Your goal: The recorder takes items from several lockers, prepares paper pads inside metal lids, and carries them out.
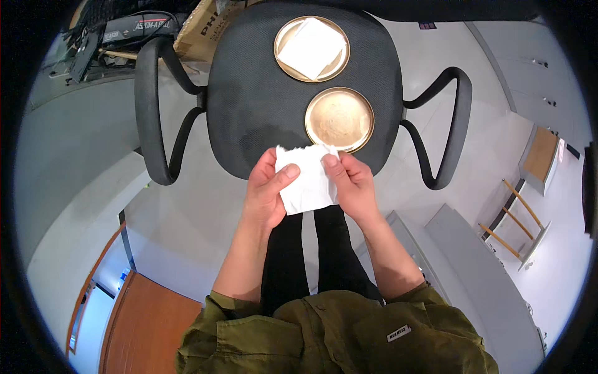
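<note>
My left hand [268, 191] and my right hand [352, 187] grip opposite sides of a white paper tissue [306, 184], thumbs on its upper face. The tissue's far edge looks ragged, and it is held in front of the chair seat. Just beyond it, a round gold-coloured metal plate [340, 118] rests on the black seat; the tissue and my right hand overlap its near rim in the picture. Farther back on the seat is a second gold-coloured plate [337, 71], bearing a stack of folded white tissues [312, 47] that covers most of its surface.
The black office chair [261, 103] has a left armrest [147, 112] and a right armrest [460, 131]. A cardboard box [205, 35] and cabled electronics [140, 30] stand at the back left. Grey cabinets [537, 75] line the right side. A wooden panel [145, 322] is at lower left.
</note>
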Tool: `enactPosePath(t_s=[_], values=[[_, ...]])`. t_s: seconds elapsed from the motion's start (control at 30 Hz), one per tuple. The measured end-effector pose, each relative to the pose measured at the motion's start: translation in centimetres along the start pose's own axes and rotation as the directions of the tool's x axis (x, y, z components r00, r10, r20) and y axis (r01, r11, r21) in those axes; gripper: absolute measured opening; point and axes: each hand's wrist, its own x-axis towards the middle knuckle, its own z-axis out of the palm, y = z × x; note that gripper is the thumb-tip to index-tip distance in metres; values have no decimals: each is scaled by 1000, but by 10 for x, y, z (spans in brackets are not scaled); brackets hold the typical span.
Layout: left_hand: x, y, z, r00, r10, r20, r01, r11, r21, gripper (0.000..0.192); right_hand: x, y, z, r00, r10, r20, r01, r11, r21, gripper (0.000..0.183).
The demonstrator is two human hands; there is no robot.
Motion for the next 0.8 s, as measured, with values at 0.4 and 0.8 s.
enactPosePath(t_s=[0.4, 0.8], values=[[7, -19, -13, 955, 291, 63, -298, 933, 202, 35, -1, 1, -2, 974, -150, -172, 135, 986, -98, 39], [-11, -26, -29, 964, -173, 204, 104, 945, 310, 20, 17, -16, -47, 963, 249, -98, -225, 951, 211, 34]])
